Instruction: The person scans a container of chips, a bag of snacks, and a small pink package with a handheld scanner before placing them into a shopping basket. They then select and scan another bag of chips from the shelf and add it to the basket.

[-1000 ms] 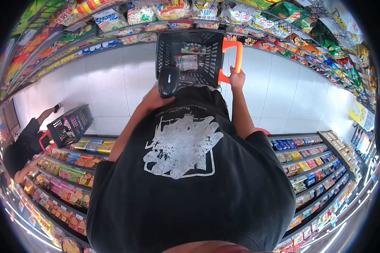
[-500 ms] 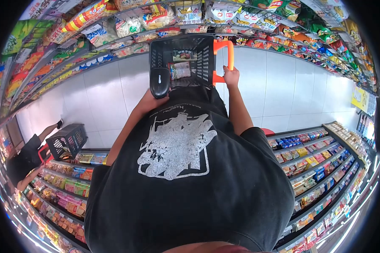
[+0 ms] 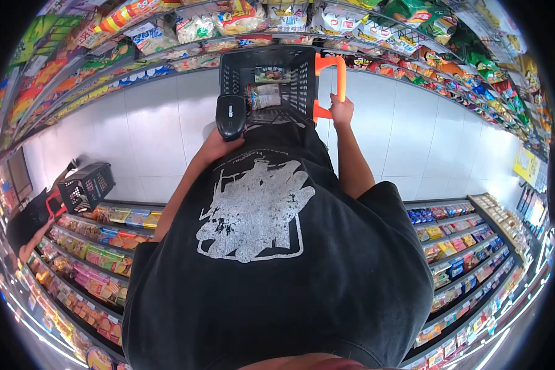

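A black shopping basket [image 3: 299, 83] with an orange handle [image 3: 341, 77] is in front of my body. My right hand [image 3: 341, 112] is closed round the lower part of that handle. Inside the basket lie a dark green pack [image 3: 272, 74] and a clear pack with red edging [image 3: 264, 96]. My left hand [image 3: 223, 145] grips the near end of a black rounded device [image 3: 230, 117], held beside the basket's left side; its fingers are partly hidden under the device.
Shelves of bagged snacks [image 3: 240, 18] curve along the far side. Low shelves of packets stand behind me at left [image 3: 98, 280] and right [image 3: 456, 265]. Another person [image 3: 28, 219] with a dark basket [image 3: 87, 188] is at the left on the pale floor [image 3: 151, 123].
The shelves and the other person have shifted leftward in view. The basket's handle and my right hand sit slightly farther right. Both hands keep their holds.
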Motion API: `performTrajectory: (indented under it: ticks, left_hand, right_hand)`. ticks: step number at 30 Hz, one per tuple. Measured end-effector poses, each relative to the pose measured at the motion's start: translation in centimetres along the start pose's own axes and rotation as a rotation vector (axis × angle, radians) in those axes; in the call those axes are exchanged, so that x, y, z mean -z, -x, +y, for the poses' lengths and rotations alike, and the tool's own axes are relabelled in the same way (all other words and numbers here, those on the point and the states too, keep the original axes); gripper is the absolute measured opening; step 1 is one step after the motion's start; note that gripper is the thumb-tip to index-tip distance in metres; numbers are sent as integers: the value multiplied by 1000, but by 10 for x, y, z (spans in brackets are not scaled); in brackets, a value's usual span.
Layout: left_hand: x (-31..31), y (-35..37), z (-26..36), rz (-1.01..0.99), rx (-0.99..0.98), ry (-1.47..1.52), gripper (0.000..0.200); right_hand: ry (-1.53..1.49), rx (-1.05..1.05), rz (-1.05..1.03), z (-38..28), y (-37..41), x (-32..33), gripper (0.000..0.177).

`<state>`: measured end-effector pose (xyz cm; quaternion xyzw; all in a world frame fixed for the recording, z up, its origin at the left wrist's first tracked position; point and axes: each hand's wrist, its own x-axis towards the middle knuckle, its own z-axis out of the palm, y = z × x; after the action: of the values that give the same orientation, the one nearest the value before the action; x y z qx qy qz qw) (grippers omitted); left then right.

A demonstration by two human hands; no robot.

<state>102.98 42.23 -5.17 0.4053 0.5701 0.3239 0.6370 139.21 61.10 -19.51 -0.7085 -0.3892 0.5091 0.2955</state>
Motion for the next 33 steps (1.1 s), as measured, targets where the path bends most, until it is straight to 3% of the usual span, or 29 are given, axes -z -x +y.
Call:
performTrajectory:
  ticks: [8,11,17,23,26,29,33]
  left_hand:
    - [1,-1,-6,55,-20,16,31]
    - [1,-2,0,44,-42,10,30]
    - [4,-13,1,4,-37,-15,30]
    - [9,-22,-1,-15,-17,-76,35]
    - [12,-24,-17,17,-96,-171,41]
    - [8,-19,-12,66,-193,-139,41]
    - [8,-7,-23,108,-79,111,35]
  right_hand:
    - [326,314,-10,14,-12,0,27]
    - [291,197,21,-3,-5,-2,29]
    - [310,253,40,12,-17,3,26]
    - [96,92,11,8,-28,2,28]
    - [103,93,28,6,-31,1,28]
    - [139,61,42,-7,-21,0,27]
    - [104,65,45,-4,-16,1,26]
